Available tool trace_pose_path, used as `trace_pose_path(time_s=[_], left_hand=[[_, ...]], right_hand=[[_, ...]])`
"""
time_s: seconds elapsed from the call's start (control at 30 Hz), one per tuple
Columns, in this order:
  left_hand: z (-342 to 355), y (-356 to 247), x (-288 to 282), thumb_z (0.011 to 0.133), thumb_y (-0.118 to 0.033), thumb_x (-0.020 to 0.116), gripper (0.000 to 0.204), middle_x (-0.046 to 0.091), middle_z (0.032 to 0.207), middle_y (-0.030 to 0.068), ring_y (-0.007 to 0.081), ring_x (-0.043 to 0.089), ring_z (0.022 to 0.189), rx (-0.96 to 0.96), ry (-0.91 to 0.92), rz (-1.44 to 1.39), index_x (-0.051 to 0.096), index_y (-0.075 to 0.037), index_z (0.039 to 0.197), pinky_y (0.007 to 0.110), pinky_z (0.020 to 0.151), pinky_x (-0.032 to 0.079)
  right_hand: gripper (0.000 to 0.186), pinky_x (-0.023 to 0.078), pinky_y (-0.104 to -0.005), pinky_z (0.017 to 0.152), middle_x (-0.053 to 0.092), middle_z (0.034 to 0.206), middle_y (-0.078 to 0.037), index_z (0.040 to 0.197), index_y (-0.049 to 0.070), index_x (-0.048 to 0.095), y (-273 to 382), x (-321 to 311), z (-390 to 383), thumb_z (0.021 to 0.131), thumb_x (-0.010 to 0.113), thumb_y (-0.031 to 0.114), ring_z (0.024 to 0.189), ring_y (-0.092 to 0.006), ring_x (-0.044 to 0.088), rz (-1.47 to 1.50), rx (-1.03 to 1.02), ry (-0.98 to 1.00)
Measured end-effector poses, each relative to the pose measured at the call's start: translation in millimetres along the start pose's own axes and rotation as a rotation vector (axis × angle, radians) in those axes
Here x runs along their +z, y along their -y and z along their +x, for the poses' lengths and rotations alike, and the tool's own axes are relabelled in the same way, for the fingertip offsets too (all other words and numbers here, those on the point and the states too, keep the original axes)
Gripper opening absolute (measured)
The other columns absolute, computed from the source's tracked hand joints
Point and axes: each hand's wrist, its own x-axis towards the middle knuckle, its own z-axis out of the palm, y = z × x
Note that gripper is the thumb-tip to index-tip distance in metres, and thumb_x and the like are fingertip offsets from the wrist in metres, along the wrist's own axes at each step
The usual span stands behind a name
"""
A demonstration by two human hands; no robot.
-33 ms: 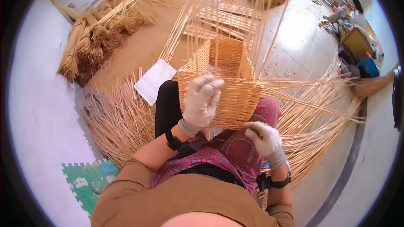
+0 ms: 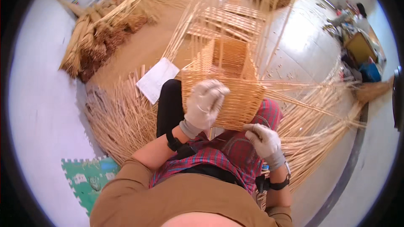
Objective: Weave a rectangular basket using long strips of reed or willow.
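A half-woven wicker basket (image 2: pixel 240 105), boxy and golden, rests tilted against my lap with its opening facing away and upward. Tall upright stakes rise from its rim, blurred. My left hand (image 2: pixel 205 105), in a whitish glove, is closed in front of the near wall just below the rim; what its curled fingers pinch is hidden. Long weaving strands (image 2: pixel 294 101) run out to the right from the basket's near right corner. Low at that side, my gloved right hand (image 2: pixel 266 143) has its fingers closed at the basket's bottom right corner.
Loose strands (image 2: pixel 122 117) lie in a heap at left, beside a white sheet (image 2: pixel 157 80). Bundled stalks (image 2: pixel 90 38) lean farther back. More strands (image 2: pixel 315 130) spread at right. Woven panels (image 2: pixel 231 21) lie beyond the basket; a green foam mat (image 2: pixel 90 180) is at lower left.
The whole view has shifted slightly, so most things sit a little farther right. My hands keep nearly the same places on the basket.
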Motion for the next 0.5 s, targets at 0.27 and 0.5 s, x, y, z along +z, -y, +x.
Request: trace_pose_path(time_s=[0.27,0.5], left_hand=[[-25,24,-9,0.1,-0.018,0.067,0.023,0.068,0.115,0.0087,0.0233,0.064,0.109,-0.252,0.044,0.145,0.068,-0.007,0.12,0.039,0.095,0.052],[15,50,-25,0.097,-0.007,0.071,0.029,0.068,0.125,0.0107,0.0268,0.06,0.126,-0.056,0.006,0.254,0.069,-0.007,0.126,0.04,0.111,0.046]], right_hand=[[0.02,0.058,-0.0358,0.082,0.076,0.103,-0.014,0.112,0.007,0.075,-52,-3,-21,0.093,0.073,0.014,0.093,-0.0256,0.074,0.05,0.141,-0.257],[0.02,0.053,-0.0249,0.072,0.069,0.091,-0.003,0.116,0.001,0.072,-132,-51,-107,0.104,0.062,0.013,0.082,-0.0102,0.063,0.319,0.606,-0.717]])
